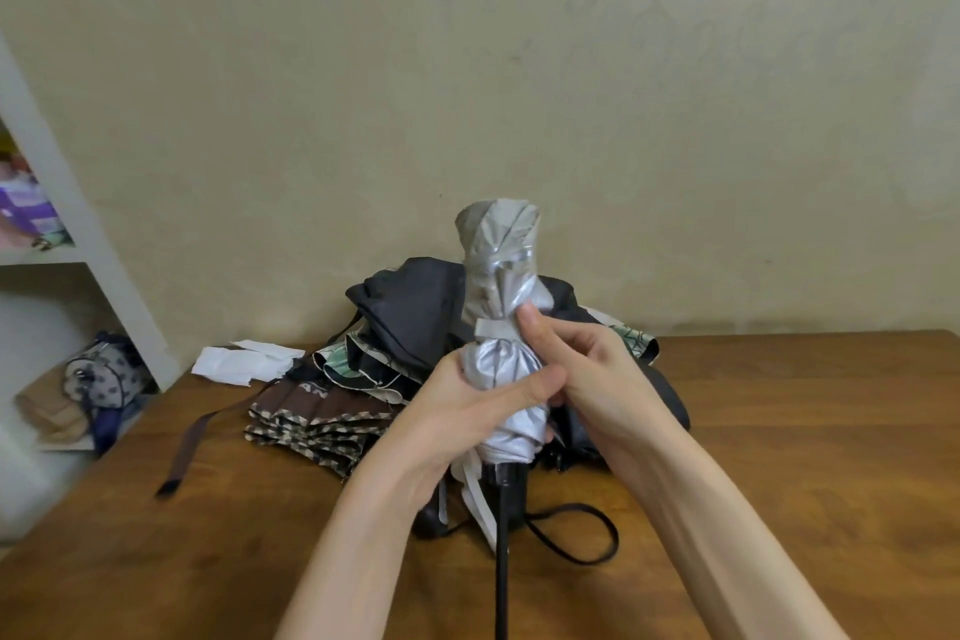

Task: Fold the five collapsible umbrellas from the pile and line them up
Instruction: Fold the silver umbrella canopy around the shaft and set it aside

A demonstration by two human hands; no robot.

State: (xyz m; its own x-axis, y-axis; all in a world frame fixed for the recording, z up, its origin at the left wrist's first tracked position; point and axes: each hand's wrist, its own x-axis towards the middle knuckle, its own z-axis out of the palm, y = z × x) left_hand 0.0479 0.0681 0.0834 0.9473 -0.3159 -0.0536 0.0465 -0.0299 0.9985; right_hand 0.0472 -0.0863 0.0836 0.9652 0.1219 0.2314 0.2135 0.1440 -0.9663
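Nearest, a thin black metal shaft (501,561) runs up from the bottom edge over the brown wooden counter (779,457). A black cord wrist loop (592,535) lies on the counter just beside it, & a white fabric strap (478,499) hangs by the shaft's top. The shaft belongs to the silver-grey collapsible umbrella (498,270), held upright above the counter w/ both hands on its bundled canopy. The left hand (462,411) has its grip clenched round the lower canopy, thumb laid across the front, fingers wrapped behind. The right hand (597,374) has its grip grasping the same bundle from the other side, index fingertip at the cinched waist next to a small grey closure tab (491,327); its other fingers are mostly hidden. The twisted canopy top sticks up free above both hands. Behind is the pile: a brown umbrella w/ checked border (311,418) lies flat at left, a long brown strap (189,447) lying beside it toward the counter edge. A black fabric umbrella (415,312) is heaped on top, & a cream umbrella w/ green pattern (636,338) peeks out at right. A white sheet (244,361), paper or cloth, can't tell, lies by the beige wall (675,120). A white shelf unit (78,224) stands far left.
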